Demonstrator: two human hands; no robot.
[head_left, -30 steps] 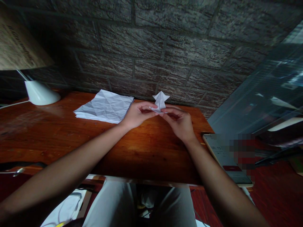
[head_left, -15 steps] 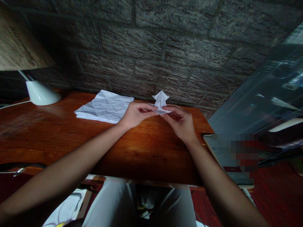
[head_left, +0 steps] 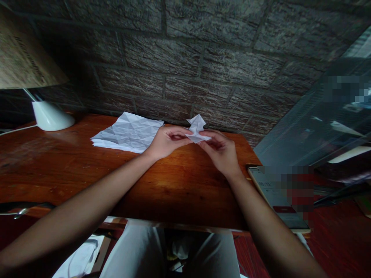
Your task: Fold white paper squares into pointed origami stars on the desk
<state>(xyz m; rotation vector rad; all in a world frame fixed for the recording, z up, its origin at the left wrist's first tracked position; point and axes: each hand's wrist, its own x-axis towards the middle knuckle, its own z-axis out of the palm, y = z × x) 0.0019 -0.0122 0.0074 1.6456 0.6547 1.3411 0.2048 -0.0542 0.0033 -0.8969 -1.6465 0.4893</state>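
A small white folded origami paper (head_left: 197, 126) is held up between my two hands, above the far part of the wooden desk (head_left: 179, 185). Its upper end spreads into points, and a wider flap lies across its base. My left hand (head_left: 168, 139) pinches the left side of the base between thumb and fingers. On the opposite side, my right hand (head_left: 220, 148) pinches the right corner the same way. Fingertips cover parts of the lower folds. Left of my left hand lies a stack of creased white paper sheets (head_left: 127, 131).
A lamp with a white base (head_left: 52, 116) and a woven shade (head_left: 26, 54) stands at the far left. The stone-patterned wall (head_left: 185, 61) rises behind the desk. A tablet-like device (head_left: 278, 200) showing a timer rests at the right edge.
The origami paper has tilted slightly, and its top points look turned a little. Both hands keep their pinch in nearly the same place.
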